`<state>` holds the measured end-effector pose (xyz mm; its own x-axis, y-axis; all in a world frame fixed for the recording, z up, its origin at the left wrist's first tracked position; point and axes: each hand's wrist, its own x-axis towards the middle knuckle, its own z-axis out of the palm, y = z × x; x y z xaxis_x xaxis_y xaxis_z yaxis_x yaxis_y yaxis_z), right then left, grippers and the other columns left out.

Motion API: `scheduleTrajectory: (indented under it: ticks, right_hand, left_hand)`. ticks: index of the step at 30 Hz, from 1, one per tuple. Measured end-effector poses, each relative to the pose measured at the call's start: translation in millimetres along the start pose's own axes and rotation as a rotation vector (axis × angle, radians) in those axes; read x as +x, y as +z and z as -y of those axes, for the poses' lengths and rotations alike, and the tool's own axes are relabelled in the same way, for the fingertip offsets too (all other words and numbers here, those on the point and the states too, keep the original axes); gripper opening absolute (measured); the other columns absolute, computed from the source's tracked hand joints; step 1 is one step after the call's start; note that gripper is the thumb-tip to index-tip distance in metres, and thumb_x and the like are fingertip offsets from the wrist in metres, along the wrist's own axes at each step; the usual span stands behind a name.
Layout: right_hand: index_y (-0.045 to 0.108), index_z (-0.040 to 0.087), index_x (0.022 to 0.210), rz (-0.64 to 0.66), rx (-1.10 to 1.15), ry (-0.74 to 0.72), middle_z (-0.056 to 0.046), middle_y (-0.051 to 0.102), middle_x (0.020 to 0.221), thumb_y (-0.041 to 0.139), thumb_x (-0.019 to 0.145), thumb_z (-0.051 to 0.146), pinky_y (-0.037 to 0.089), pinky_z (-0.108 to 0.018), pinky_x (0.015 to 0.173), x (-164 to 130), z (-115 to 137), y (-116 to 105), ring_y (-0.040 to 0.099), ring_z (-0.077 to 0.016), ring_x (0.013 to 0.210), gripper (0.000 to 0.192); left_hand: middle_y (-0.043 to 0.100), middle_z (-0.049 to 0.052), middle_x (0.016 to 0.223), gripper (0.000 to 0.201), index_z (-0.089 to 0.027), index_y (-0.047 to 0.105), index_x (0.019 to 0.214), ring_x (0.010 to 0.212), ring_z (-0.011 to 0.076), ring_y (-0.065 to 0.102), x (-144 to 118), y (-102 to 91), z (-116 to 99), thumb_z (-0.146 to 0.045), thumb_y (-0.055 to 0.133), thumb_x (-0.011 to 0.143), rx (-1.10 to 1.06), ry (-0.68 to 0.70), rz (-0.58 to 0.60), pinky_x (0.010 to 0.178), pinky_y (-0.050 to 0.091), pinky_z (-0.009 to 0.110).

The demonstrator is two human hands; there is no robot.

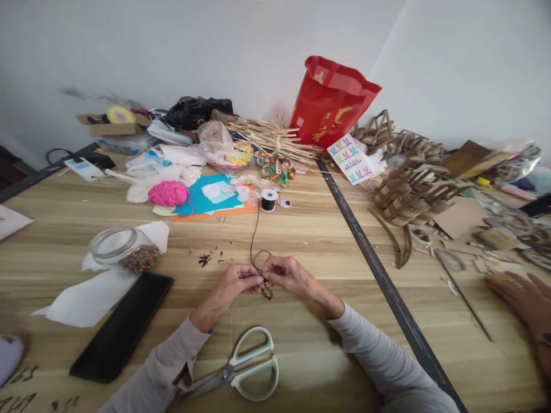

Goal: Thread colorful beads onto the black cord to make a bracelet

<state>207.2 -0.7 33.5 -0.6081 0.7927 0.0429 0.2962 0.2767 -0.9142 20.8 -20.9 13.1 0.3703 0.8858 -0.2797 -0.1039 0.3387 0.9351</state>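
My left hand point(241, 280) and my right hand point(287, 274) meet over the middle of the table, fingertips pinched close together. Between them is a black cord point(252, 241), which loops up beside my right fingers and runs back to a spool point(268, 201). A small strand of colourful beads point(268, 290) hangs just below the fingertips. Both hands are closed on the cord near the top of the beads; the exact grip point is hidden by the fingers. White-handled scissors point(253, 364) lie nearer me, partly under my left sleeve.
To the left are a tipped glass jar point(123, 249) of beads, white paper point(92, 295) and a black phone point(123, 327). Short black cord bits point(205, 260) lie beyond my left hand. A red bag point(333, 103) and woven baskets point(404, 192) stand behind. Another person's hand point(523, 298) rests at right.
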Motion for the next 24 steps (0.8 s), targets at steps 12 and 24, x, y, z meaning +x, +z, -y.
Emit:
scheduleTrajectory:
  ticks: [12, 24]
  right_hand:
    - [0.060, 0.013, 0.081, 0.021, -0.109, -0.023, 0.002, 0.054, 0.067, 0.055, 0.085, 0.018, 0.033, -0.018, 0.055, -2.2, 4.1, -1.6, 0.042, -0.0072, 0.058, 0.008]
    - [0.056, 0.014, 0.078, -0.047, -0.086, 0.013, 0.003, 0.053, 0.062, 0.053, 0.086, 0.021, 0.033, -0.018, 0.051, -2.8, 8.8, 8.2, 0.043, -0.0070, 0.053, 0.011]
  left_hand:
    - [0.059, 0.000, 0.059, 0.032, -0.012, 0.062, 0.067, 0.055, 0.0116, 0.051, 0.3, -0.8, 2.6, -0.041, 0.074, 0.067, 0.127, 0.040, 0.046, 0.057, 0.042, 0.025]
    - [0.059, 0.001, 0.058, 0.028, -0.012, 0.063, 0.065, 0.053, 0.0105, 0.049, -2.7, 0.3, -3.5, -0.038, 0.071, 0.070, 0.065, 0.047, 0.063, 0.054, 0.039, 0.023]
